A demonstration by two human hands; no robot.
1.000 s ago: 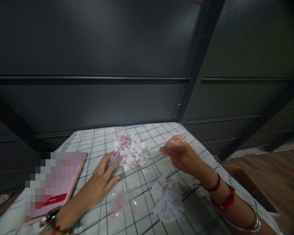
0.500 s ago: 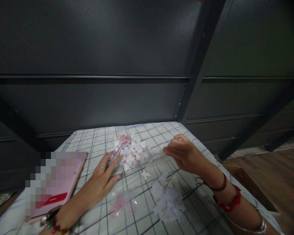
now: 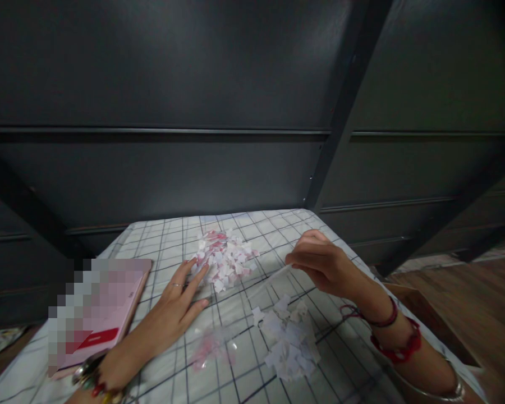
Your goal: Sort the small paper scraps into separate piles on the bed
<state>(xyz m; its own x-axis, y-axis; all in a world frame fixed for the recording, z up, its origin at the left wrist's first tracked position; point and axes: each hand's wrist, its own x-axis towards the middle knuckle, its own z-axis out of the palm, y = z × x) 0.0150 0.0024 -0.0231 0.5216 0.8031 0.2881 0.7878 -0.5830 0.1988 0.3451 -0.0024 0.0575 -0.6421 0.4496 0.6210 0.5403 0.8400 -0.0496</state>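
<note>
My left hand rests with its fingers spread, the fingertips at the left edge of a heap of torn paper scraps, white with some pink. My right hand is closed in a pinch on a slim, pale plastic tool, whose exact kind I cannot make out. Its far end points left and down, low above the cloth, and looks faint and blurred. Below it lies a nearer heap of white paper scraps. Left of that heap is a clear and pink, shiny plastic piece.
A checked cloth covers the table. A pink flat case with a red label, partly pixelated, lies by my left forearm. Dark panels stand behind the table. An open brown box sits on the floor at the right.
A paper scrap near the tool's tip now lies at the left edge of the nearer heap. My right hand has shifted slightly right and turned the tool. My left hand stays put.
</note>
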